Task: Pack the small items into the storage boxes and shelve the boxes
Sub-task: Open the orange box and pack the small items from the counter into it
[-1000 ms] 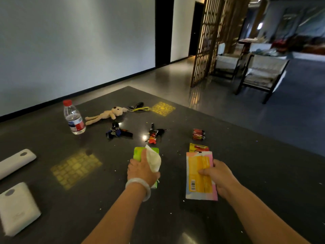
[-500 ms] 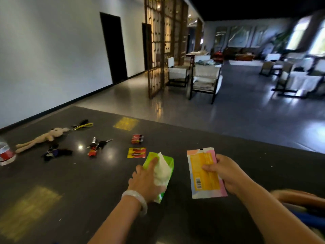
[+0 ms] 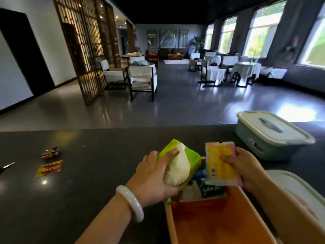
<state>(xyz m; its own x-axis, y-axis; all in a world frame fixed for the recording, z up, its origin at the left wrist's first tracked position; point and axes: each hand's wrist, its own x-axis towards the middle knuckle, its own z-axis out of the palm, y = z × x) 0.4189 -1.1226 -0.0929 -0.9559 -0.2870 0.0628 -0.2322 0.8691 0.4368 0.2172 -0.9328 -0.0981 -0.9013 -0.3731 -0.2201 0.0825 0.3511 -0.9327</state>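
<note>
Above the open orange plastic storage box (image 3: 219,224), a left hand (image 3: 154,178) grips a soft green tissue pack (image 3: 181,155) with white tissue protruding, long axis tilted away and right; the right hand (image 3: 246,168) pinches a glossy, flat yellow-and-pink sachet (image 3: 219,164) upright (both lay on the dark table (image 3: 88,182) half a second ago). A lidded pale-green box (image 3: 270,136) sits beyond.

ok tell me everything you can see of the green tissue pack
The green tissue pack is a soft, bright lime plastic packet with a white tissue bulging out of its top. The left hand grips it, thumb pressed on the tissue, holding it tilted over the near-left corner of the open orange box, beside the yellow packet in the right hand.
</note>
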